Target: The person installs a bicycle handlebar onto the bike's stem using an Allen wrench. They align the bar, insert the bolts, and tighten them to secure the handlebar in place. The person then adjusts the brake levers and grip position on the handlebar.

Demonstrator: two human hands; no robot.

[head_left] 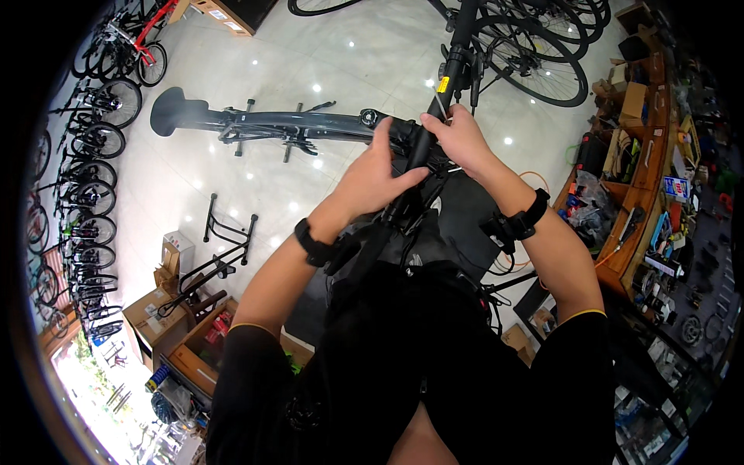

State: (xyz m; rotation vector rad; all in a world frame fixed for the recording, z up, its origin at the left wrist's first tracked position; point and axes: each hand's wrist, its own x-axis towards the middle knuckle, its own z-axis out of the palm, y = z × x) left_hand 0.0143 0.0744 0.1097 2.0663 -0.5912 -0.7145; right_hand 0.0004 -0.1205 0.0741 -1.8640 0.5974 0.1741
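Note:
A dark bicycle stands in front of me, its saddle (177,113) far to the left and its frame (298,122) stretching right. The black handlebar (421,149) crosses diagonally beneath my hands, with a yellow label (443,84) near its far grip. My left hand (378,177) is open, thumb and fingers apart, over the near side of the bar beside the stem. Past the bar, my right hand (462,141) pinches a thin silver rod (440,105) between thumb and fingers. Its end close to the fingers is hidden, so its kind is unclear.
A row of bicycles (101,186) lines the left wall; more wheels (535,62) stand at the far right. A black metal stand (225,252) and cardboard boxes (153,314) sit on the left. A wooden workbench (632,209) with tools and parts runs along the right.

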